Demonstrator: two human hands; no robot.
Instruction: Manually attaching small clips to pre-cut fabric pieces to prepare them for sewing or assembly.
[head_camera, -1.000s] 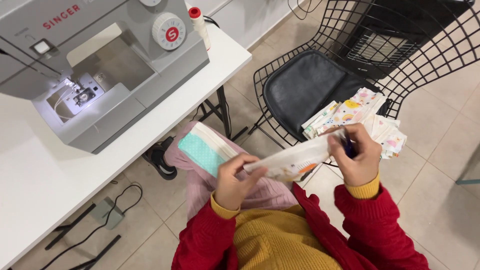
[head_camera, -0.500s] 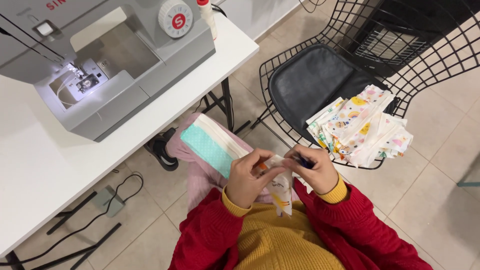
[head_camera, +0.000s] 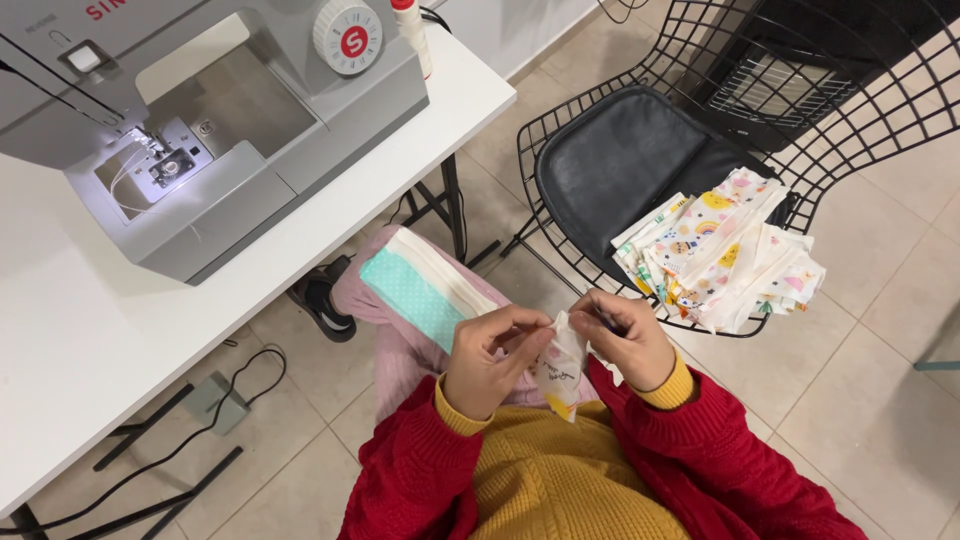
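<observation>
Pinching a small white printed fabric piece (head_camera: 560, 368) between them, the left hand (head_camera: 490, 362) and right hand (head_camera: 625, 335) work at lap height. Teal-and-cream pieces (head_camera: 425, 288) wait on the knee; a printed pile (head_camera: 720, 250) fills the wire chair (head_camera: 640, 150), suggesting mid-batch.

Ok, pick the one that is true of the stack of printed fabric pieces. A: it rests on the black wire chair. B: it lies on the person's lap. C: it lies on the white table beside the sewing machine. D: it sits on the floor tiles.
A: the stack of printed fabric pieces rests at the front edge of the black wire chair, apart from both hands.
</observation>
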